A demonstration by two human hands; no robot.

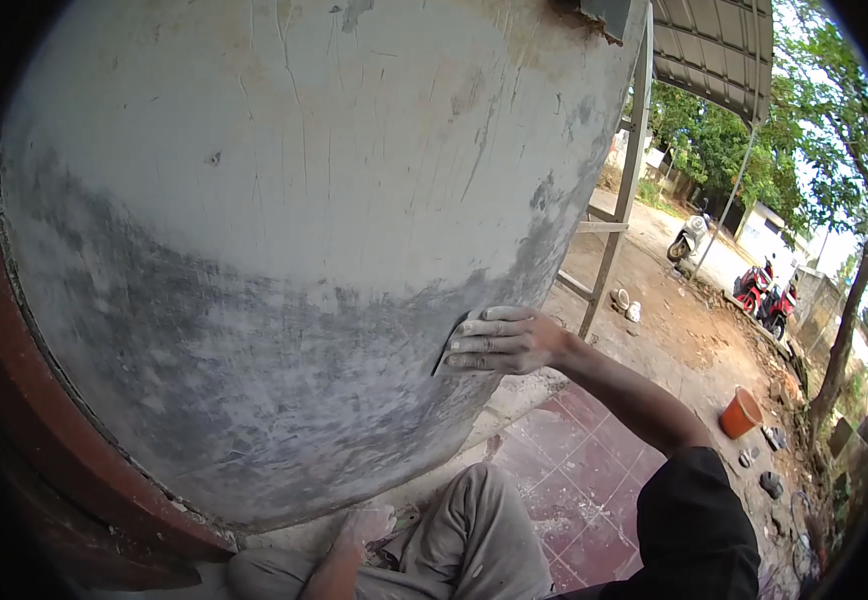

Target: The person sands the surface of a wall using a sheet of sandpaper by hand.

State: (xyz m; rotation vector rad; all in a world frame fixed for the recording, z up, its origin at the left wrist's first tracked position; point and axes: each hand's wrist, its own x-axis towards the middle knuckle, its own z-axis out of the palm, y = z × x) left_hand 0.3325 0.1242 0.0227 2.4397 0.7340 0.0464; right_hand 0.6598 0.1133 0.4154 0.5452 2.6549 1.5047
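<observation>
My right hand (499,342), dusty with white powder, is pressed against a large curved wall (304,330). Its fingers lie over a thin dark flat sheet (442,362), whose straight edge shows past the fingertips; I cannot make out its exact kind. The wall is off-white above, with scratches and cracks, and smeared grey and dark below. Low in front of me, my left hand (369,522) rests by my bent legs (474,540), also whitened with dust. Its fingers are mostly hidden, and a small greenish thing (406,520) is close beside it.
A reddish-brown curved ledge (64,430) borders the wall at left. Dusty red tiles (594,470) lie at lower right. Beyond are a metal frame (619,200), an orange bucket (741,412), shoes (629,305), parked motorbikes (754,288) and a tree (844,320).
</observation>
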